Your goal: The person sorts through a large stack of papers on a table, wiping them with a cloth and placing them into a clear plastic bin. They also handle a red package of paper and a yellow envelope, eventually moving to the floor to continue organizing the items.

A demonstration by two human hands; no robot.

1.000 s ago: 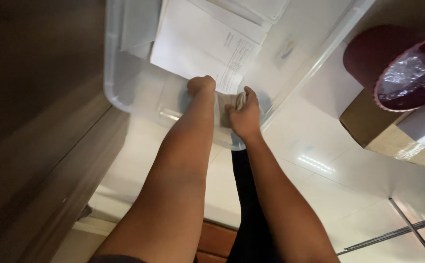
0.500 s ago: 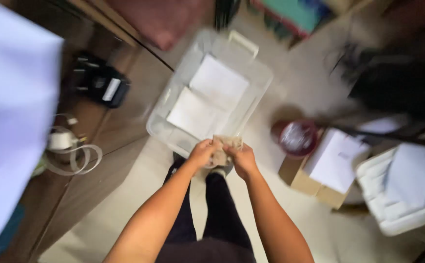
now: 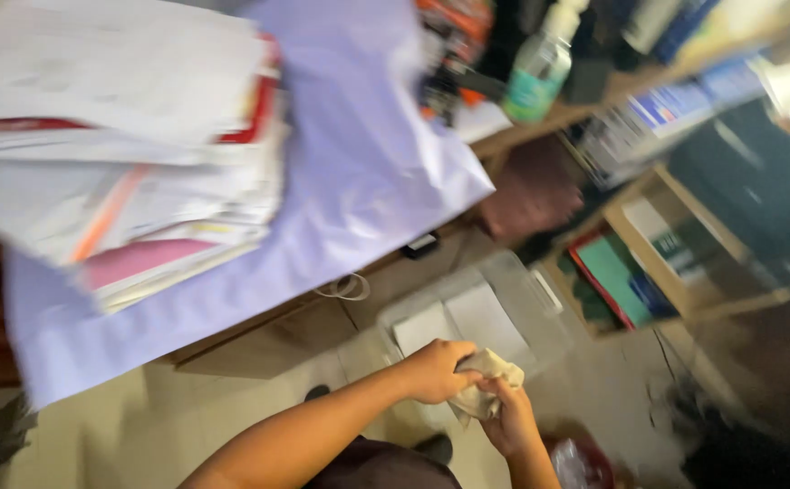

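Motion blur throughout; paper stack (image 3: 114, 136) cut off left; shelf items (image 3: 676, 118) indistinct.

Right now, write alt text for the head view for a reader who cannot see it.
Both hands, left hand and right hand, grip a crumpled pale cloth above a clear plastic bin holding white papers. A stack of papers on a lilac sheet fills the upper left; shelves stand to the right.

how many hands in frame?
2. Left hand grips the crumpled cloth from above; right hand holds it from below, both over the clear bin. No other person's hands show; the frame is blurred.
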